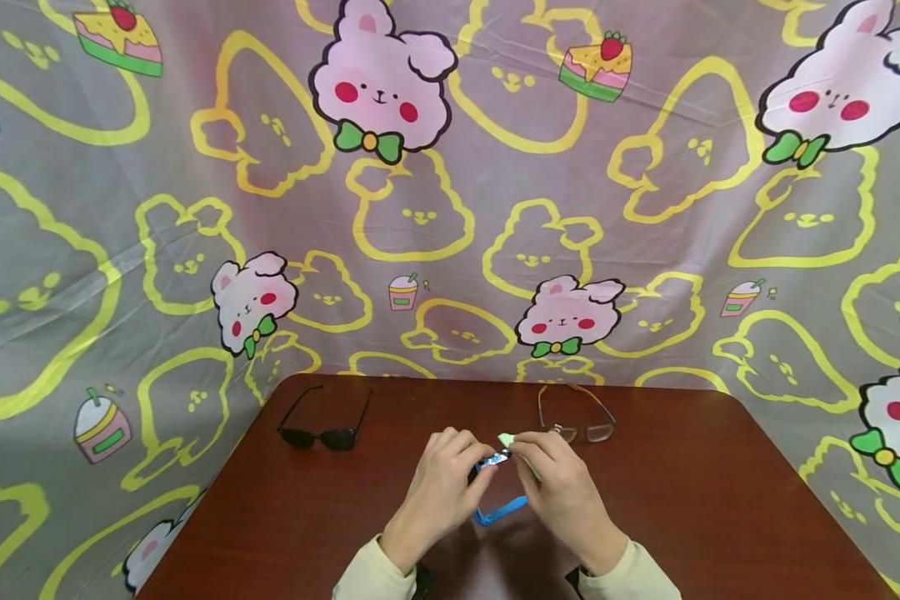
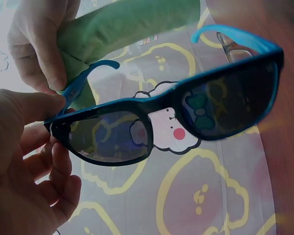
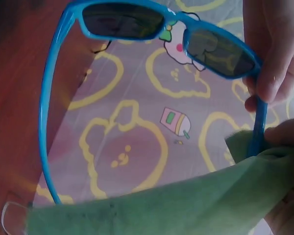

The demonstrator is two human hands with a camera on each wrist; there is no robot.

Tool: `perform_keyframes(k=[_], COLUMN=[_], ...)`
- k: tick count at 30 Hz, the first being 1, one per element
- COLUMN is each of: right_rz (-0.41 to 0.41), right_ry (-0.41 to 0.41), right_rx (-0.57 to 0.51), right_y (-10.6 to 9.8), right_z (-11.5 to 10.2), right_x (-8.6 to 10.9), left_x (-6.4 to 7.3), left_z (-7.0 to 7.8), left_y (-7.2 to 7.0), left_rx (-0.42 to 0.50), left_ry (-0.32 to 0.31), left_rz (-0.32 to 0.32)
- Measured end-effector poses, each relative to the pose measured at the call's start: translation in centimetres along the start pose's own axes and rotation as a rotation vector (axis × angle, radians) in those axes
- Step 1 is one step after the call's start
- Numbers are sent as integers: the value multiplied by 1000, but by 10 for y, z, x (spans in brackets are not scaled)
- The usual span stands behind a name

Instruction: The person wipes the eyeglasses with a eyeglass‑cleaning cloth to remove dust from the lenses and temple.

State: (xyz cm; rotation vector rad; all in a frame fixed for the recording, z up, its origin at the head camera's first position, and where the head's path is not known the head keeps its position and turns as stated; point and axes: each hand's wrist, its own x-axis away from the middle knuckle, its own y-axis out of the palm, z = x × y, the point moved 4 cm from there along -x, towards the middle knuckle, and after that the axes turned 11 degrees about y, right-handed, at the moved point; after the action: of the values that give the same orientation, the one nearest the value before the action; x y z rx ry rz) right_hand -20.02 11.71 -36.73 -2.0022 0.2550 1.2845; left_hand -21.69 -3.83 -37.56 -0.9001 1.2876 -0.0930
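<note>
A pair of blue-framed sunglasses (image 2: pixel 159 105) with dark lenses is held up over the table, its temple arms unfolded. My left hand (image 1: pixel 442 479) pinches the frame at one front corner, by the hinge, as the left wrist view shows. In my right hand (image 1: pixel 566 492) is a soft green cloth (image 3: pixel 152 200), gripped around the temple arm on that same side. The cloth hangs in a long fold across the right wrist view and hides part of that arm. In the head view, the hands cover most of the sunglasses, leaving the other blue temple (image 1: pixel 506 507) visible below.
Black sunglasses (image 1: pixel 318 437) lie at the back left of the brown table (image 1: pixel 307 517). Eyeglasses with clear lenses (image 1: pixel 600 432) lie at the back right, partly behind my right hand. A cartoon-print fabric (image 1: pixel 450 275) hangs around the table's back and sides.
</note>
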Motion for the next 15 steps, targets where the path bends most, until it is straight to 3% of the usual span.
perform_keyframes(k=[10,15], right_rz=[-131,-112], right_ry=[14,-51], right_rx=[-50,-39], right_y=[0,-3], right_z=[-3,-4], right_x=[7,6], left_x=[0,0], left_z=[0,2], left_y=[-4,-4], left_rx=[30,46], left_ry=[-22,-24], left_rz=[14,9])
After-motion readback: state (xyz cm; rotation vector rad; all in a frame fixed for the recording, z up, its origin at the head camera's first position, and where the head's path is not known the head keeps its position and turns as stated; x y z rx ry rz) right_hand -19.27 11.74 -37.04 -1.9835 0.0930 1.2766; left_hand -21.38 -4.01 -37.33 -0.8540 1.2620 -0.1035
